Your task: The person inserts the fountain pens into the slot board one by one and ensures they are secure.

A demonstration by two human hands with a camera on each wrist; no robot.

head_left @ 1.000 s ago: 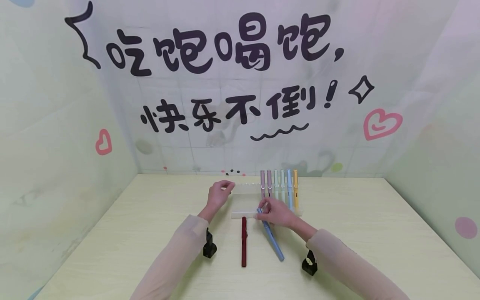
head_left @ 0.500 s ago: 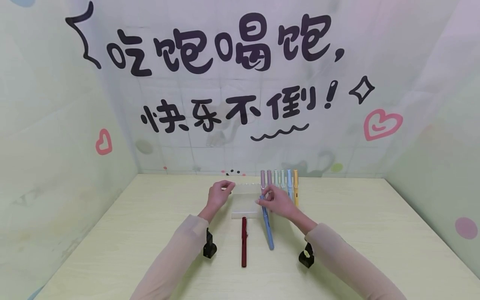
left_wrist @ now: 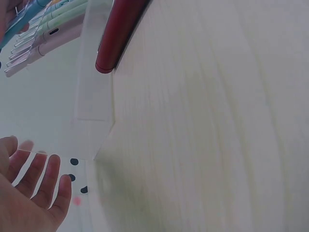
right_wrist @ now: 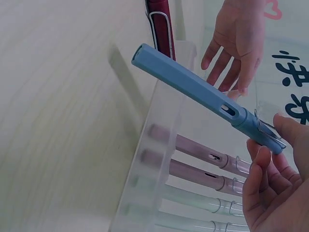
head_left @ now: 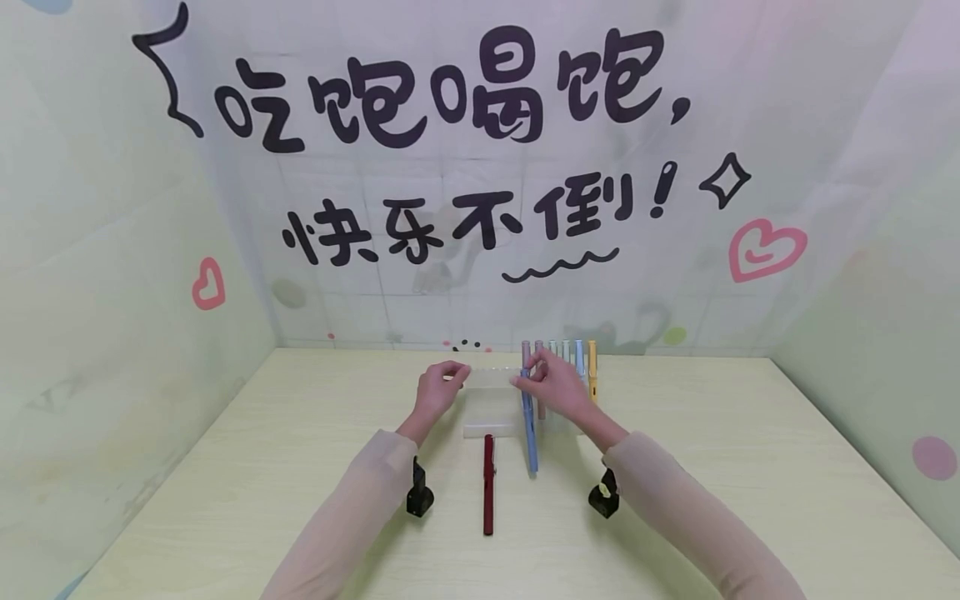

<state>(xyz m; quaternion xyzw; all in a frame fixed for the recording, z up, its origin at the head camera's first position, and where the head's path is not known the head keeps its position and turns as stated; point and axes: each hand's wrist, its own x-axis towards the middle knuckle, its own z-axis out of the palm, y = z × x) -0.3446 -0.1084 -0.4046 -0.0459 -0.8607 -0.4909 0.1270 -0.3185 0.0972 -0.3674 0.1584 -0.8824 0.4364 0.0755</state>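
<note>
My right hand (head_left: 561, 388) pinches a blue fountain pen (right_wrist: 188, 87) by its cap end, clip side showing in the right wrist view. The pen is tilted above the frosted clear pen stand (head_left: 489, 431), its barrel end toward me. My left hand (head_left: 435, 393) holds the stand's left edge between thumb and index finger, its other fingers loosely spread. In the stand's right part lie two mauve pens (right_wrist: 200, 151), two pale green pens (right_wrist: 193, 195), a light blue pen (head_left: 580, 354) and a yellow pen (head_left: 592, 367). My right hand partly hides them in the head view.
A dark red fountain pen (head_left: 489, 487) lies on the wooden table (head_left: 225, 483) just in front of the stand. Behind stands a printed backdrop (head_left: 450, 308), with side walls left and right.
My right hand has carried the blue pen up and back from the stand's front edge to over its middle, and the pen has swung straighter. My left hand has stayed put.
</note>
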